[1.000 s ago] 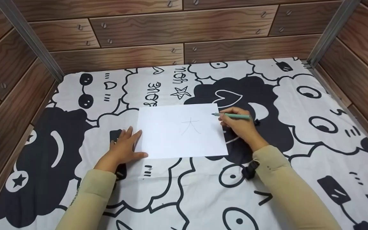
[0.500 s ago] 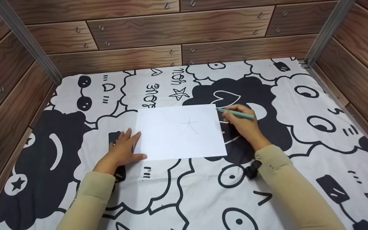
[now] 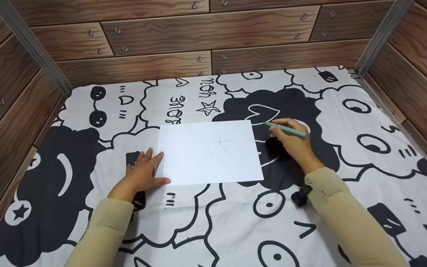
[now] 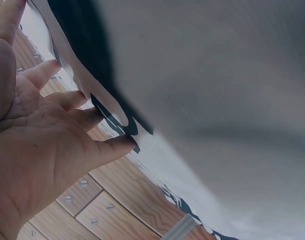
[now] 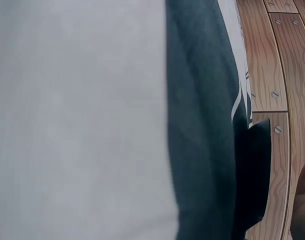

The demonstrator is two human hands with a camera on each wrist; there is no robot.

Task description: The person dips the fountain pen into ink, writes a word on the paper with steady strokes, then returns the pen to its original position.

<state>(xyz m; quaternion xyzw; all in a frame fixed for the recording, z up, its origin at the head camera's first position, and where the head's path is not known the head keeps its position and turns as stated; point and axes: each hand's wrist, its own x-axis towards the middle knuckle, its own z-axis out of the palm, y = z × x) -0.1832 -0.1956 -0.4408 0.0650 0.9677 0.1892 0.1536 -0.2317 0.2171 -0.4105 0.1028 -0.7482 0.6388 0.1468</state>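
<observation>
A white sheet of paper (image 3: 191,159) lies on the patterned cloth, bearing a thin pencil-like drawing of a few crossing strokes right of its middle. My left hand (image 3: 143,172) rests with spread fingers on the paper's left edge; in the left wrist view the same hand (image 4: 47,125) shows its palm and outstretched fingers. My right hand (image 3: 293,141) pinches a slim green pen (image 3: 287,129), its tip just beyond the sheet's upper right corner, over the dark print. Only a sliver of the right hand (image 5: 302,205) shows at the edge of the right wrist view.
A black-and-white cartoon cloth (image 3: 213,222) covers the surface. Wood-plank-patterned walls (image 3: 161,37) stand at the back and both sides, with grey metal posts (image 3: 380,37) at the corners. A black strap piece (image 3: 301,195) hangs by the right sleeve.
My right hand has moved rightward with the pen, from over the paper's upper right part to past its corner. The left hand stays put, and the drawn strokes look the same.
</observation>
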